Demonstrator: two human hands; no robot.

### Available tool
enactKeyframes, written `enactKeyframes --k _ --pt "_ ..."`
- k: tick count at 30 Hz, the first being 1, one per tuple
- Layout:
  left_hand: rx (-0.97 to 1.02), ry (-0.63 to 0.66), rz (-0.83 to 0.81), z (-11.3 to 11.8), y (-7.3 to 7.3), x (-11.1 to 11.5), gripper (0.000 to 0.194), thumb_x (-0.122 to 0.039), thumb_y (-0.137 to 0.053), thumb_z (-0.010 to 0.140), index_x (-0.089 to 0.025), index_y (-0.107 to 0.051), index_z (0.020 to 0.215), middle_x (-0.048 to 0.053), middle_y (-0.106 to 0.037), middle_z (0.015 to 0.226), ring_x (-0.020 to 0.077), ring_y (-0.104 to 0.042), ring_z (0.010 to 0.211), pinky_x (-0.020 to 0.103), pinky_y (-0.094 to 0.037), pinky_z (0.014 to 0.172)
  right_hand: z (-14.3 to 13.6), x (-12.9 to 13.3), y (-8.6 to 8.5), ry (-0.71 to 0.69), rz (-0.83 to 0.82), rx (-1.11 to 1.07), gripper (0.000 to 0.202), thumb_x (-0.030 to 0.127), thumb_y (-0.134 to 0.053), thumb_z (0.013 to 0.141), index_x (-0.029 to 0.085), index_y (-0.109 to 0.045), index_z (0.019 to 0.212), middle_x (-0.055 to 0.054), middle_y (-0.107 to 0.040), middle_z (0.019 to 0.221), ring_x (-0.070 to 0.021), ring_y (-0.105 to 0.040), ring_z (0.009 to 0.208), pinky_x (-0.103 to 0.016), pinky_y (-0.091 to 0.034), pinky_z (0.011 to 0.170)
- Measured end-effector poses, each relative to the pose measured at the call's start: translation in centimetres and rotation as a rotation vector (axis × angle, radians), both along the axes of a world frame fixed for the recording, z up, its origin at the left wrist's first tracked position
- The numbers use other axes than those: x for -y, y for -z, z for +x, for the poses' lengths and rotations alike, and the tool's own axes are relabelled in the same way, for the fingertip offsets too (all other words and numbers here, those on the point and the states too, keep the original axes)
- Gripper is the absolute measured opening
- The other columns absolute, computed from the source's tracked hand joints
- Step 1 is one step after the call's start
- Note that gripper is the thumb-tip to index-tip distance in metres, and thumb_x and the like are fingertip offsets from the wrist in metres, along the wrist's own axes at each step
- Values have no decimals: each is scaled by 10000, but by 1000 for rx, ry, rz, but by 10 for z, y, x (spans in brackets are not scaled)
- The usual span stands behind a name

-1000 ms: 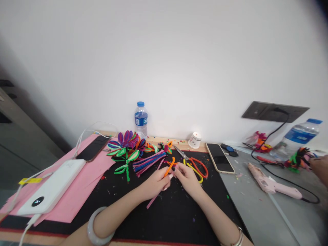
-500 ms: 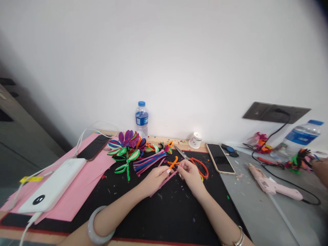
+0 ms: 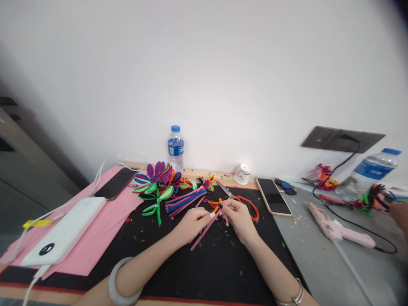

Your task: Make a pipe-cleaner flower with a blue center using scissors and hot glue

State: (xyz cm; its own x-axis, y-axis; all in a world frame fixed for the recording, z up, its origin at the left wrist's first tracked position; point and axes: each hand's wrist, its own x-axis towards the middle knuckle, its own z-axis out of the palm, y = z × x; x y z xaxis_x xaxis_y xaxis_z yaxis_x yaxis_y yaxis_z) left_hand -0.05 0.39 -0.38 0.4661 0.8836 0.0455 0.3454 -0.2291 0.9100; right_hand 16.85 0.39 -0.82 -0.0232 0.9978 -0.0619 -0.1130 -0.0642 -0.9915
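My left hand [image 3: 196, 223] pinches pipe cleaners between thumb and fingers, a purple pipe cleaner [image 3: 204, 236] trailing down toward me and an orange pipe cleaner [image 3: 217, 207] beside it. Closed on the upper end of the same pieces is my right hand [image 3: 237, 216], its fingertips almost touching the left thumb. Just behind them lie orange-handled scissors [image 3: 248, 204], blades pointing back left. To the left is a bundle of purple and blue pipe cleaners [image 3: 186, 203]. Further left sit pipe-cleaner flowers [image 3: 158, 172] with green leaves [image 3: 156, 207].
A water bottle [image 3: 176, 148] and an upturned paper cup [image 3: 242, 174] stand by the wall. Phones [image 3: 273, 196], a white power bank [image 3: 65, 231] on pink sheets [image 3: 105, 238], and a pink glue gun [image 3: 339, 229] lie around the black mat [image 3: 204, 272]. Another person's hand [image 3: 400, 214] is at the right edge.
My right fingers have moved slightly left, closer to the left thumb and onto the orange piece. Its upright tip now sits lower, and the purple strand has swung slightly right.
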Motion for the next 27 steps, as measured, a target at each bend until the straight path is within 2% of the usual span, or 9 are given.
enactKeyframes --k 6,9,20,27 --pt "9 48 21 1 -6 1 338 -341 -396 827 -122 -652 791 17 -566 709 142 -496 682 233 -358 641 0 0 2 -28 -5 -23 167 282 -616 689 130 -563 732 16 -575 541 -51 -412 370 -170 -314 358" --pt "20 33 42 2 -7 2 297 -305 -415 816 -121 -646 783 29 -597 741 148 -520 711 231 -373 667 0 0 0 -34 -24 -30 178 285 -632 670 132 -562 726 16 -580 535 -50 -411 365 -171 -317 356" --pt "-44 -85 181 2 -5 4 226 -233 -445 788 -129 -567 629 -1 -535 608 110 -465 587 215 -339 556 0 0 2 -69 -42 17 217 338 -642 665 141 -550 671 16 -596 522 -50 -415 341 -168 -316 333" --pt "-142 -57 352 3 -3 9 210 -162 -436 779 -141 -513 585 -21 -452 586 84 -424 543 205 -301 525 0 0 4 -82 -38 68 257 377 -625 678 149 -522 616 17 -597 504 -51 -409 316 -171 -321 318"
